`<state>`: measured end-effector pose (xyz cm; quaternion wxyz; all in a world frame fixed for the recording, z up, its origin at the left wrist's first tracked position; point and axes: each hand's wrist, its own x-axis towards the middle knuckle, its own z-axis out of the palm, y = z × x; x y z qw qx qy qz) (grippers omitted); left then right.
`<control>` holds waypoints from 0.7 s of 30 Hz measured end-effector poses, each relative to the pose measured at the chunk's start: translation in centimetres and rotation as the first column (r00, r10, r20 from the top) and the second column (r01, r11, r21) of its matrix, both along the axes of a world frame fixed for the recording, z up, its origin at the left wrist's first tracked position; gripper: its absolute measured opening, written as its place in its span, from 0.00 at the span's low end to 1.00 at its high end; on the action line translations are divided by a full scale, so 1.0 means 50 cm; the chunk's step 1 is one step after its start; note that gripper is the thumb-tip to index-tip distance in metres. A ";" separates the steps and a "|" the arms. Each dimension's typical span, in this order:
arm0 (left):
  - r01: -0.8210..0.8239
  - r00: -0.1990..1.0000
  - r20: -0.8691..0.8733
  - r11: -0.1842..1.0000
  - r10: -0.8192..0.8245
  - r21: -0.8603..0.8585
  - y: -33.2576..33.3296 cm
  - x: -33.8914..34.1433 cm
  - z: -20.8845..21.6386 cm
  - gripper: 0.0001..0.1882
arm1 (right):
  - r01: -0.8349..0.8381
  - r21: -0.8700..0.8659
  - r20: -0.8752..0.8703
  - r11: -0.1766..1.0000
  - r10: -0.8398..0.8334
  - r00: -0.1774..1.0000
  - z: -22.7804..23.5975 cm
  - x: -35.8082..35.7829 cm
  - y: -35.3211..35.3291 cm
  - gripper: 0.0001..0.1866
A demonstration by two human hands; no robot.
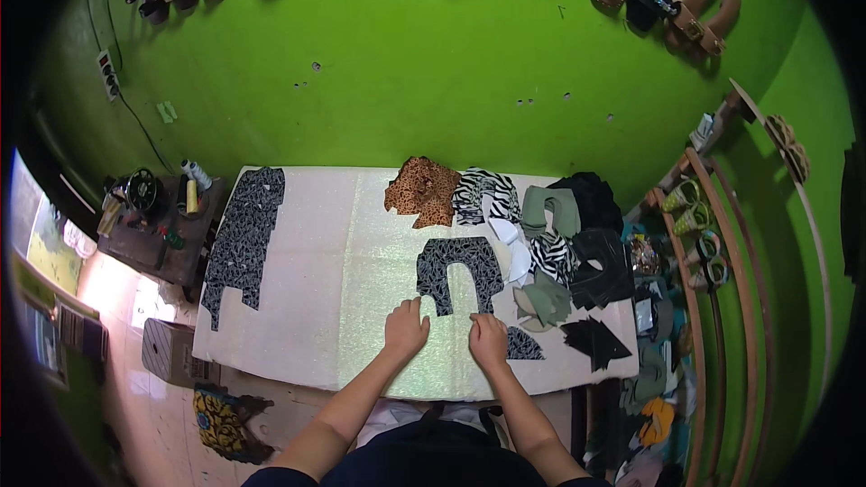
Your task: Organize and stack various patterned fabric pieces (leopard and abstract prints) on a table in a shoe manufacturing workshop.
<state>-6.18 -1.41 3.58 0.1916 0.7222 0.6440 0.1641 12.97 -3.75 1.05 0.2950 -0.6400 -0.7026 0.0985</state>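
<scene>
Both hands at arch-shaped patterned piece

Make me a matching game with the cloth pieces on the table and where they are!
Things:
1. arch piece
2. long dark strip
3. leopard pieces
4. black triangles

Places:
A. far edge, middle
B. just beyond the hands
C. near right corner
D. left end of the table

Pairs: 1-B, 2-D, 3-A, 4-C
</scene>
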 end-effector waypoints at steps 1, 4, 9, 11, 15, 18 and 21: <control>-0.007 0.999 -0.051 0.999 0.010 0.053 0.013 0.016 -0.005 0.25 | -0.018 -0.003 0.002 1.000 0.018 1.000 -0.001 0.014 0.014 0.10; -0.095 0.983 -0.148 0.993 0.105 0.074 0.067 0.048 -0.004 0.25 | -0.037 0.085 -0.007 0.996 0.038 0.999 0.004 0.053 0.078 0.09; -0.261 0.948 -0.158 0.959 0.276 0.108 0.111 0.080 0.013 0.27 | 0.007 0.081 -0.005 0.997 -0.007 1.000 0.027 0.084 0.164 0.14; -0.299 0.936 -0.169 0.950 0.310 0.087 0.123 0.091 0.014 0.28 | 0.039 0.044 -0.006 0.998 -0.039 0.999 0.018 0.084 0.188 0.16; -0.347 0.887 -0.292 0.934 0.358 0.090 0.153 0.110 0.006 0.34 | 0.124 -0.097 0.037 0.988 -0.121 0.992 0.021 0.079 0.235 0.25; -0.383 0.887 -0.282 0.924 0.367 -0.002 0.163 0.122 0.006 0.35 | 0.197 -0.152 0.139 0.969 -0.176 0.975 0.028 0.073 0.254 0.27; -0.403 0.899 -0.236 0.909 0.370 -0.110 0.166 0.126 -0.003 0.32 | 0.223 -0.327 0.171 0.918 -0.174 0.970 0.035 0.064 0.262 0.25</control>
